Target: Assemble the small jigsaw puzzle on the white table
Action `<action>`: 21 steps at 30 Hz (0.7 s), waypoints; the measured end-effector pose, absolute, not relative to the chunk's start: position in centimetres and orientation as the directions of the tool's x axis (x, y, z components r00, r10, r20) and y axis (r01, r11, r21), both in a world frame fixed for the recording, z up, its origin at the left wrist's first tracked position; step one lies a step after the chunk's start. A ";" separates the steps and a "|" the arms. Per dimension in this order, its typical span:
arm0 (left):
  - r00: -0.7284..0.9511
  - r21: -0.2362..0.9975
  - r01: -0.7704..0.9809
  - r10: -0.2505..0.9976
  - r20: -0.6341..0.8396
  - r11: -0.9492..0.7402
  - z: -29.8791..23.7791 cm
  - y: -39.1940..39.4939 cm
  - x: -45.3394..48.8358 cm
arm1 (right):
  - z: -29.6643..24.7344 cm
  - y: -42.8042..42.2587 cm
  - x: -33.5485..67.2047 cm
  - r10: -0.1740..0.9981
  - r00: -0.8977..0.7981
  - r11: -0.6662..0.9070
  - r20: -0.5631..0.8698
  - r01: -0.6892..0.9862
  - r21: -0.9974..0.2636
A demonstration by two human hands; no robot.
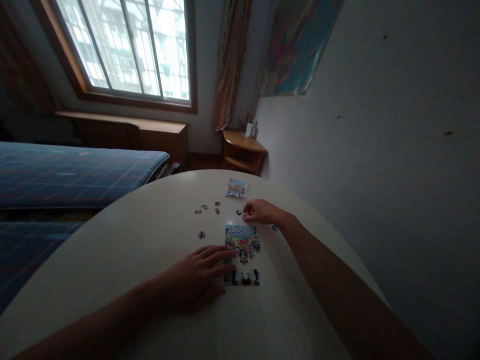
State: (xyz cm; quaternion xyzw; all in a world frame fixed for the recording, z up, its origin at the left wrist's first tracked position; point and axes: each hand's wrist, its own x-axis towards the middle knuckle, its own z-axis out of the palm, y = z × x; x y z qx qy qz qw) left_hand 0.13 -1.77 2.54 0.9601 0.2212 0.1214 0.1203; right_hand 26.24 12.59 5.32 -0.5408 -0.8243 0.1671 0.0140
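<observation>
A partly joined jigsaw puzzle lies on the white round table, with a gap across its lower part. My left hand rests flat, its fingers apart and the fingertips on the puzzle's left edge. Beyond the puzzle's top edge, my right hand has its fingers bent together at a small puzzle piece. Another loose piece lies just left of those fingertips. One more dark piece sits beneath the right wrist, partly hidden.
Several loose pieces are scattered left of the puzzle, one piece nearer me. A small picture card or packet lies near the far edge. A bed stands left, a wall right, and a corner cabinet beyond.
</observation>
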 end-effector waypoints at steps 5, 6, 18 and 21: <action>0.872 0.281 0.397 0.455 0.184 -0.874 2.5 -1.8 0.1 | 5.5 12.9 26.3 0.885 -0.426 0.354 -0.191 0.879 -0.318; 0.873 0.276 0.399 0.454 0.176 -0.874 2.5 -1.8 0.1 | 5.6 13.0 26.3 0.881 -0.430 0.355 -0.198 0.877 -0.323; 0.871 0.290 0.394 0.455 0.185 -0.872 2.3 -1.7 0.1 | 5.6 11.9 26.0 0.901 -0.422 0.345 -0.099 0.837 -0.425; 0.872 0.285 0.402 0.459 0.170 -0.870 2.6 -1.8 0.2 | 5.8 9.6 25.8 0.916 -0.401 0.344 -0.015 0.803 -0.486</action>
